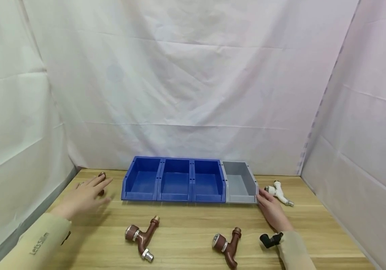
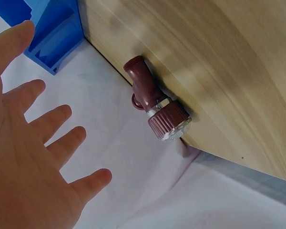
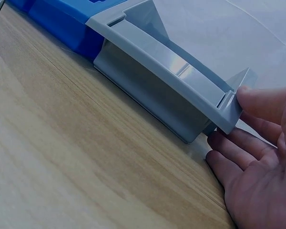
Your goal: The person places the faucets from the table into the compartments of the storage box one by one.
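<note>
A row of joined storage bins stands near the back of the table, three blue bins (image 1: 174,182) and a grey bin (image 1: 241,198) at the right end. My right hand (image 1: 272,212) holds the grey bin's front right corner, its thumb (image 3: 260,102) on the edge and fingers beside and below. At the left, my left hand (image 1: 83,197) is held with fingers spread and nothing in it. Close by lies a dark red-brown tap (image 2: 145,86) with a ribbed knob, partly hidden by that hand in the head view.
Two more brown taps, one left of centre (image 1: 142,240) and one right of centre (image 1: 231,247), lie at the front. A white tap (image 1: 280,193) lies right of the grey bin, and a black tap-like piece (image 1: 270,240) by the right wrist. White cloth walls enclose the table.
</note>
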A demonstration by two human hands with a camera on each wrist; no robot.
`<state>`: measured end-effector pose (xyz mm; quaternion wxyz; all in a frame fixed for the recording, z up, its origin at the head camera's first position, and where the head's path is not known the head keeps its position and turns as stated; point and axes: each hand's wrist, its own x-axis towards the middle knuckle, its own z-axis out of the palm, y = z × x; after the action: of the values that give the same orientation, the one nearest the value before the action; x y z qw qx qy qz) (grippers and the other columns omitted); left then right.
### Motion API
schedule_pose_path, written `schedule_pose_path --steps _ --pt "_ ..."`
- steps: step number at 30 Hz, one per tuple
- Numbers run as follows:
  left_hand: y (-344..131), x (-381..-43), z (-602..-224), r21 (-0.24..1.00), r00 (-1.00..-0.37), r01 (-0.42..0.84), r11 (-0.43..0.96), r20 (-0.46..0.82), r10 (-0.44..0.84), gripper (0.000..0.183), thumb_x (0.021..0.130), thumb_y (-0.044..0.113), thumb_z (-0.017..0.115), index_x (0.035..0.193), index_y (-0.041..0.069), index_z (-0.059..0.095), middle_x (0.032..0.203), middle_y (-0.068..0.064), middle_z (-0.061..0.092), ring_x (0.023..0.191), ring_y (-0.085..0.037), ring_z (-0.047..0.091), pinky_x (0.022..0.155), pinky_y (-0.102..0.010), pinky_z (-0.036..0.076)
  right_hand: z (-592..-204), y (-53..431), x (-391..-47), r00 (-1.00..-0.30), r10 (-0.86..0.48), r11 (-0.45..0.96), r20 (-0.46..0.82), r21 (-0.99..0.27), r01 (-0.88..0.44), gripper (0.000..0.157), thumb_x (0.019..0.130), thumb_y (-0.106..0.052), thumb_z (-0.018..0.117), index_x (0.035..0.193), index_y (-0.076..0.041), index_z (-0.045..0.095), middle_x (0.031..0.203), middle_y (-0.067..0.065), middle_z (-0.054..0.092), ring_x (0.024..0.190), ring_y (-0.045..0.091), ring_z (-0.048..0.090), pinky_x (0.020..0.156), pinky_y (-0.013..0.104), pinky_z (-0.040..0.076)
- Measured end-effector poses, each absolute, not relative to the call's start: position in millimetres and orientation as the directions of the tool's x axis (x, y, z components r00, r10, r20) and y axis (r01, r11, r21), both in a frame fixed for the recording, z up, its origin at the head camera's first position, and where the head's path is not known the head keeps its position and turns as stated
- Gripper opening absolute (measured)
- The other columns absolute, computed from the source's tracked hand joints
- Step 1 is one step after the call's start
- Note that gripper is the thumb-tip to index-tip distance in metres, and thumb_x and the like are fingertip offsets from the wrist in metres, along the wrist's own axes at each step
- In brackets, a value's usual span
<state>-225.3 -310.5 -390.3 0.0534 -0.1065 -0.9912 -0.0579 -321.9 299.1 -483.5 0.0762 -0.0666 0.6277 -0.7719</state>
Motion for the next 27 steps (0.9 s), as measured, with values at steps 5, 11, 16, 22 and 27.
schedule_pose_path --steps 5,11,16,22,27 --pt "-315 -227 -388 0.097 -0.970 0.221 0.970 0.129 0.208 0.077 0.079 0.065 0.041 0.139 0.019 0.030 0.139 -0.018 0.028 0.122 -0.043 0.026 0.084 -0.069 0.017 -483 300 -323 -0.976 -0.217 -0.212 0.017 -0.977 0.030 0.059 0.093 -0.010 0.044 0.139 0.005 0.009 0.144 0.019 0.008 0.129 0.021 0.016 0.095 0.020 0.029" --pt "-318 -228 -383 0.071 -0.972 0.210 0.975 0.123 0.200 0.078 0.077 0.066 0.042 0.137 0.017 0.032 0.137 -0.018 0.031 0.120 -0.044 0.029 0.083 -0.069 0.018 -484 302 -323 -0.975 -0.222 -0.200 0.010 -0.979 0.035 0.059 0.093 -0.010 0.043 0.139 0.005 0.009 0.144 0.020 0.006 0.126 0.013 0.025 0.090 0.014 0.033" --pt "-319 -233 -380 0.050 -0.971 0.212 0.976 0.125 0.205 0.081 0.075 0.069 0.041 0.137 0.017 0.033 0.136 -0.018 0.033 0.119 -0.043 0.030 0.084 -0.068 0.020 -485 304 -321 -0.977 -0.214 -0.215 -0.007 -0.975 0.054 0.059 0.093 -0.009 0.043 0.139 0.004 0.009 0.144 0.018 0.007 0.124 0.011 0.028 0.093 0.017 0.030" --pt "-322 -237 -381 0.048 -0.973 0.205 0.978 0.122 0.198 0.083 0.074 0.070 0.042 0.137 0.017 0.034 0.135 -0.019 0.033 0.118 -0.044 0.032 0.084 -0.066 0.021 -485 303 -321 -0.977 -0.211 -0.208 -0.019 -0.976 0.064 0.059 0.093 -0.010 0.043 0.139 0.004 0.009 0.144 0.017 0.007 0.126 0.013 0.025 0.096 0.020 0.027" --pt "-327 -239 -383 0.052 -0.973 0.196 0.979 0.131 0.188 0.085 0.073 0.072 0.042 0.136 0.016 0.035 0.134 -0.019 0.034 0.117 -0.043 0.034 0.083 -0.066 0.021 -484 301 -323 -0.976 -0.218 -0.213 -0.004 -0.976 0.051 0.058 0.093 -0.009 0.042 0.139 0.004 0.009 0.144 0.018 0.008 0.130 0.023 0.015 0.095 0.019 0.029"
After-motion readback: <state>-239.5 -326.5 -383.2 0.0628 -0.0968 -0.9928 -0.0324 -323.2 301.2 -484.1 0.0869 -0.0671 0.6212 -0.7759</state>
